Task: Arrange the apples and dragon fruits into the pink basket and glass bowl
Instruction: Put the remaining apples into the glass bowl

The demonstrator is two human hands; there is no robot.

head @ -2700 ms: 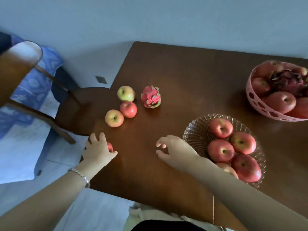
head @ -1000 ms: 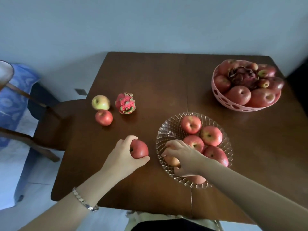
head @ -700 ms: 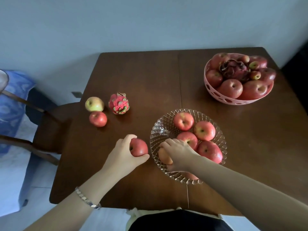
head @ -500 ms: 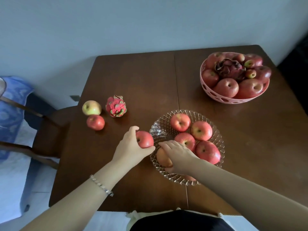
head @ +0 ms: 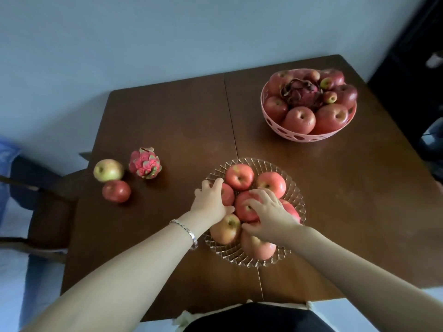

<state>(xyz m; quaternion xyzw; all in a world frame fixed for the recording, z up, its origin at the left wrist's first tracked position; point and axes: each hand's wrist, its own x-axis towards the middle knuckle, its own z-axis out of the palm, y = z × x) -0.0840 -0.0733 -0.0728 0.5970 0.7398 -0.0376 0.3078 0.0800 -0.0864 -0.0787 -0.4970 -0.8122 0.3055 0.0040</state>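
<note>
The glass bowl (head: 293,188) sits at the table's near middle, holding several red apples. My left hand (head: 211,201) is over the bowl's left side, wrapped around a red apple (head: 227,194) that rests among the others. My right hand (head: 271,215) lies on the middle apple (head: 243,208) with fingers spread over it. At the far right stands the pink basket (head: 299,136), full of apples with a dark dragon fruit (head: 300,93) on top. Loose at the left lie a pink dragon fruit (head: 144,163), a yellow-green apple (head: 108,170) and a red apple (head: 116,190).
The brown wooden table (head: 167,121) has a seam down its middle. A dark wooden chair (head: 48,212) stands off the table's left edge. A pale wall runs behind; dark furniture (head: 412,68) is at the far right.
My left hand carried the red apple from beside the bowl into the bowl's left side. My right hand shifted from the front apple up onto the middle apple.
</note>
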